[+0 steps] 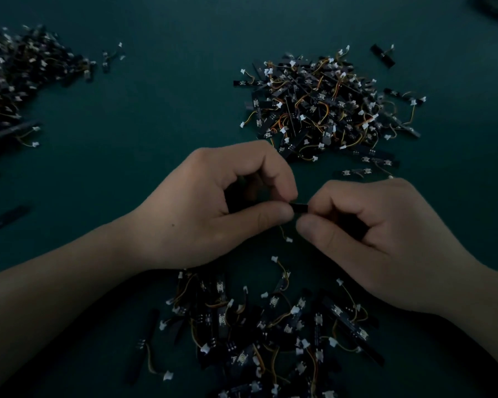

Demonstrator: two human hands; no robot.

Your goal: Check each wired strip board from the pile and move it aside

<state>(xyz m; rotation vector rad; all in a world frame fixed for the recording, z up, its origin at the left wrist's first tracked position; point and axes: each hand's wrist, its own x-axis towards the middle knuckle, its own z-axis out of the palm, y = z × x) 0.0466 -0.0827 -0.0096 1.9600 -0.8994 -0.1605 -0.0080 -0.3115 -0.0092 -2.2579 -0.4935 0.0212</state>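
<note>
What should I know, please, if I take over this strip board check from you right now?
Hands: left hand and right hand each pinch one end of a strip board, its white connector hanging below.
Things: dense pile lies beyond the hands; looser heap near the body; another heap far left.
Done: one board picked up for checking.
Left: set it aside, then the rest; which heap is checked I cannot tell.

The single head view looked forward and steeply down from above at the counter (pixel 161 116), close over both hands, with wide-angle bending at the edges.
</note>
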